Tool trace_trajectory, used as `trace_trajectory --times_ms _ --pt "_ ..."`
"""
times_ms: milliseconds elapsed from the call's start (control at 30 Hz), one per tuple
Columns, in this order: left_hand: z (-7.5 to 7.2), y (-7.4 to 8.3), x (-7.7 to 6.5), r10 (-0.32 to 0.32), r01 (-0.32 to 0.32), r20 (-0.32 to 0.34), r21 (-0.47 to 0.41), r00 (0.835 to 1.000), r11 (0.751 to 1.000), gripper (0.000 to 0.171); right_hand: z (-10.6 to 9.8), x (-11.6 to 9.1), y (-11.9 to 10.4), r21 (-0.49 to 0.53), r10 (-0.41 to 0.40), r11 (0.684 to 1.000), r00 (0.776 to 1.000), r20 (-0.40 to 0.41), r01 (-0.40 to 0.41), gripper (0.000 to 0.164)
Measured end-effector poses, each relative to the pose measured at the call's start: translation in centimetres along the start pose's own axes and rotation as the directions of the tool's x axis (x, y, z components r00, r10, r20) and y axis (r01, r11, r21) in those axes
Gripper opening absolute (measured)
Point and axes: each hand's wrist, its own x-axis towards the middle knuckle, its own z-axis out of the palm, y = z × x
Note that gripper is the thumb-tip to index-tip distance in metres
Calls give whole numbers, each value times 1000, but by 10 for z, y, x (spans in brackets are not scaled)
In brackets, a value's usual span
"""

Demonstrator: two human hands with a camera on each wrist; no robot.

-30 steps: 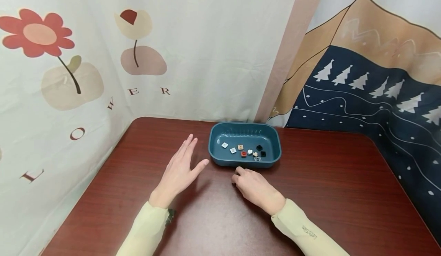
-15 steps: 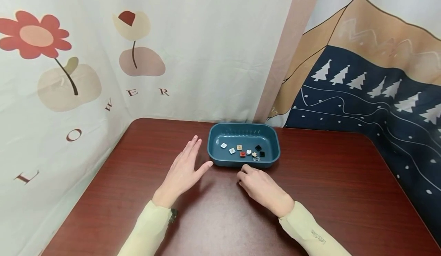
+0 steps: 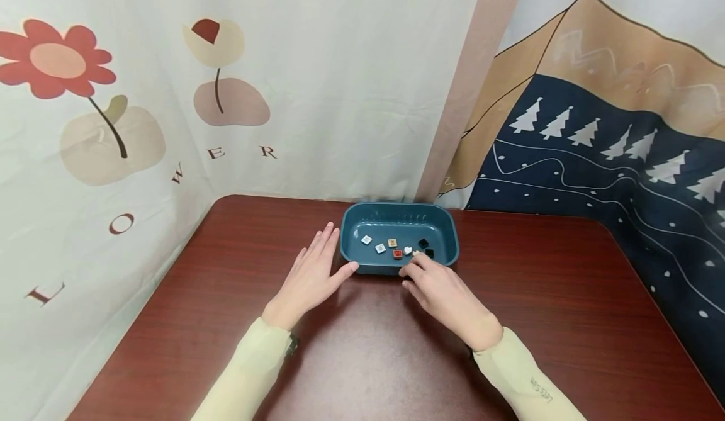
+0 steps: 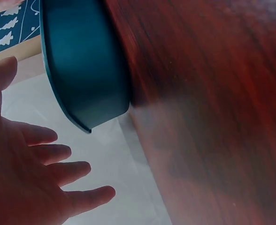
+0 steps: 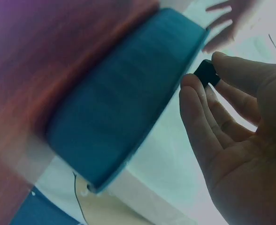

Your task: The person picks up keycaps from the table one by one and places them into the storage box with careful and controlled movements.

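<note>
In the right wrist view, a small dark square block [image 5: 206,73] is pinched between the thumb and fingers of my right hand [image 3: 447,298]. That hand is at the near rim of a blue-green rectangular tray [image 3: 399,270], with its fingertips just over the edge in the head view. My left hand [image 3: 311,273] is spread, palm turned toward the tray's left end. Its thumb overlaps the tray's near left corner. Inside the tray are several small square pieces: white ones [image 3: 380,248], a tan one [image 3: 392,243], a red one [image 3: 398,254] and black ones [image 3: 423,243]. The right fingers hide part of this group.
The tray stands near the back edge of a dark red-brown wooden table [image 3: 538,320]. Behind it hangs a pale curtain [image 3: 340,94] printed with flowers and letters. A navy cloth with white trees [image 3: 572,175] hangs at the right.
My right hand has moved right and forward, from in front of the tray up to its near rim. The left hand has shifted slightly right, closer to the tray.
</note>
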Motion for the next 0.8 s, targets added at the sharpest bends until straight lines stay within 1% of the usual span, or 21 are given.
trace_trajectory --times_ms 200,367,600,800 --pt "3 -2 8 -7 7 6 21 1000 1000 88 -11 4 7 18 29 999 996 -80 -27 18" --pt "6 -2 12 -7 6 15 28 1000 1000 84 -16 8 14 38 60 998 991 -119 -56 19" --pt "9 -3 15 -26 24 44 31 999 999 83 -19 16 25 50 114 993 983 -142 -108 19" --pt "11 -4 16 -33 31 58 32 998 999 82 -20 23 32 71 156 987 979 -129 -147 19"
